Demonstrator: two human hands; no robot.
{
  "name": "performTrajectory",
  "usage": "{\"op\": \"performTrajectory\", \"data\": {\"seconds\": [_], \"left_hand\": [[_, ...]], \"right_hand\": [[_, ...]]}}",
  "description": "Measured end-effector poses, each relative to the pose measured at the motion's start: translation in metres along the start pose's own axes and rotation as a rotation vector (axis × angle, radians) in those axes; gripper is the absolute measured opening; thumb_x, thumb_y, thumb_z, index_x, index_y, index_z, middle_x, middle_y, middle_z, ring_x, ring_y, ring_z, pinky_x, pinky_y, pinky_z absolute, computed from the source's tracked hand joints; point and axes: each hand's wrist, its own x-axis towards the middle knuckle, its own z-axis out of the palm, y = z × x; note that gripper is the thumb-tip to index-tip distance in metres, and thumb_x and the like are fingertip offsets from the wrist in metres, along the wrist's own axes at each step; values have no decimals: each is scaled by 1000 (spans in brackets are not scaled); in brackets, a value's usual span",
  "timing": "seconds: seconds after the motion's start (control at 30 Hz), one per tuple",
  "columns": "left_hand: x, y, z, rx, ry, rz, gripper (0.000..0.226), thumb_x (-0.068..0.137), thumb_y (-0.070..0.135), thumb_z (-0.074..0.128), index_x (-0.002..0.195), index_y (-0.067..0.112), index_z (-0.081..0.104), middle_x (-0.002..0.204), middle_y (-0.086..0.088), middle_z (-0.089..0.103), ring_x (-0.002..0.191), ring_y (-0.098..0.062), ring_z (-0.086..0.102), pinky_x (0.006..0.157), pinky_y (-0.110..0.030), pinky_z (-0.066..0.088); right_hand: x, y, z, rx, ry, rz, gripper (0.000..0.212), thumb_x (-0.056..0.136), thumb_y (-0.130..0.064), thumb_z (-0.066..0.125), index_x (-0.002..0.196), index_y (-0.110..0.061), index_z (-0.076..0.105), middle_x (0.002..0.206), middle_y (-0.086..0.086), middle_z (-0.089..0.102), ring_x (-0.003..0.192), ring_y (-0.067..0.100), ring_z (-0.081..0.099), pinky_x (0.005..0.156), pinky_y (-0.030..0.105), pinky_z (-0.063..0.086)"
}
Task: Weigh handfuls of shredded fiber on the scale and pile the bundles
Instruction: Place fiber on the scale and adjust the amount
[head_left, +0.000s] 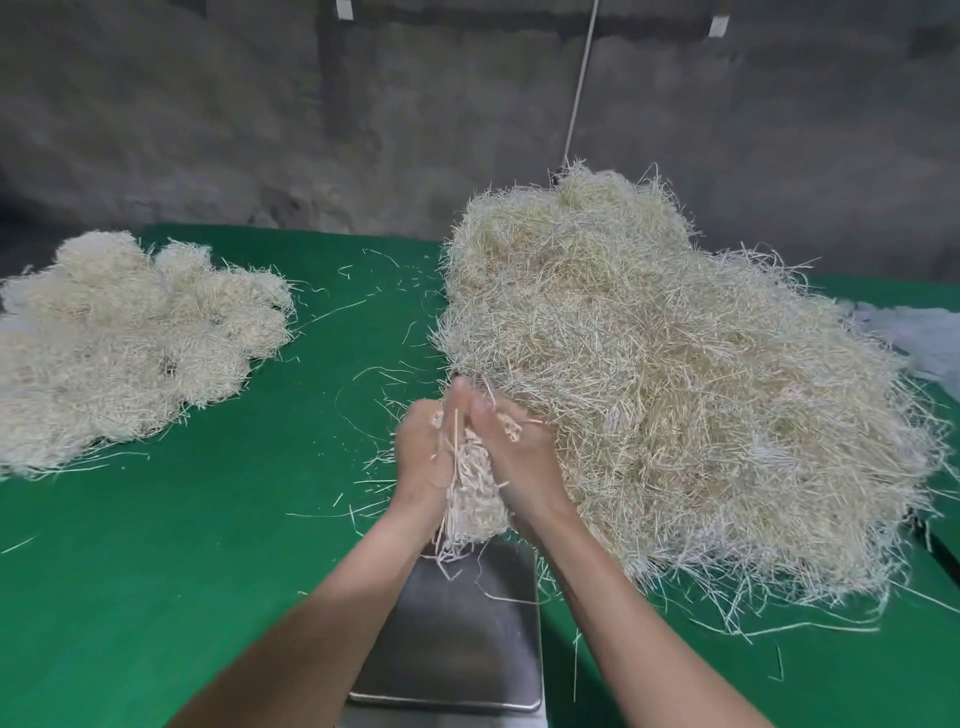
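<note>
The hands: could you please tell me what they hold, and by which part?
A handful of shredded fiber, clasped around its upper part between left hand and right hand; its lower end hangs above the scale.

Green table (156, 571) carries a big fiber heap (675, 389) on the right, with bundles (130, 338) piled far left. The scale (467, 639) sits at the near edge, beside the heap. Loose strands (332, 313) lie scattered between.
</note>
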Motion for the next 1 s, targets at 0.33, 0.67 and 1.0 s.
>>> {"op": "performTrajectory", "data": {"seconds": [0.33, 0.67, 1.0], "left_hand": [[-3, -35, -11, -507, 97, -555, 53, 80, 55, 63, 100, 5, 64, 75, -6, 73, 63, -12, 69, 53, -19, 51], [3, -61, -29, -89, 114, -206, 58, 98, 31, 48, 41, 20, 48, 39, 12, 40, 37, 0, 34, 37, -14, 29], [28, -50, -30, -263, 57, -473, 38, 97, 37, 47, 66, 17, 53, 50, 1, 51, 35, -7, 50, 37, -14, 38]], "right_hand": [[-16, 33, 37, -258, 223, -198, 40, 97, -44, 36, 124, -18, 49, 115, 1, 58, 106, 20, 56, 89, 35, 46], [-18, 48, 74, -118, 368, 65, 65, 79, -65, 47, 110, -10, 61, 94, 6, 69, 86, 18, 62, 81, 40, 50], [-1, 39, 79, -239, 460, -102, 38, 93, -44, 46, 65, -20, 57, 56, 1, 52, 54, 24, 47, 55, 39, 40]]}}
